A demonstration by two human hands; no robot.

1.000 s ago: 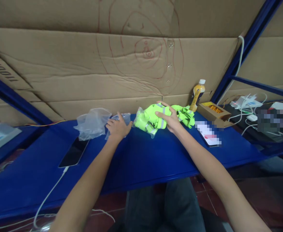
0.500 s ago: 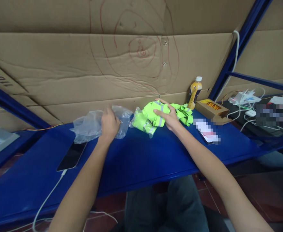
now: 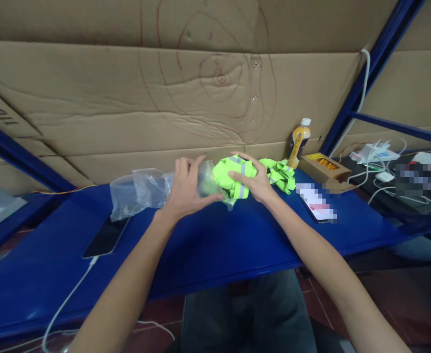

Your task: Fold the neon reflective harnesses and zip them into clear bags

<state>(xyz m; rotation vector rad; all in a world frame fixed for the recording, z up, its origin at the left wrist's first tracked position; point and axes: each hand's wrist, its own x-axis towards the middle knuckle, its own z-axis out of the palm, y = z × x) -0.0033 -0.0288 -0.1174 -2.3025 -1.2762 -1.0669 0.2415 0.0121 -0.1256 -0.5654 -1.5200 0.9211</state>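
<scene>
A bundled neon-yellow reflective vest (image 3: pixel 233 177) with grey stripes is gripped in my right hand (image 3: pixel 258 182), thumb on its front. My left hand (image 3: pixel 186 191) holds a clear plastic bag (image 3: pixel 205 177) by its mouth, which meets the vest's left side; how far the vest sits inside I cannot tell. Below the bundle shows part of another clear wrapper (image 3: pixel 230 204), mostly hidden. More clear plastic bags (image 3: pixel 141 191) lie left of my left hand. Just beyond my right hand, a second neon vest (image 3: pixel 282 175) lies crumpled on the blue table (image 3: pixel 218 245).
A black phone (image 3: pixel 107 238) on a white cable lies at left. At right are another phone (image 3: pixel 316 203), a juice bottle (image 3: pixel 299 143) and an open cardboard box (image 3: pixel 327 171). Cardboard panels (image 3: pixel 90 93) stand behind, between blue posts (image 3: pixel 377 63).
My left hand has moved right from the pile of plastic bags, bringing a bag up against the vest bundle. My right hand keeps hold of the vest in nearly the same place.
</scene>
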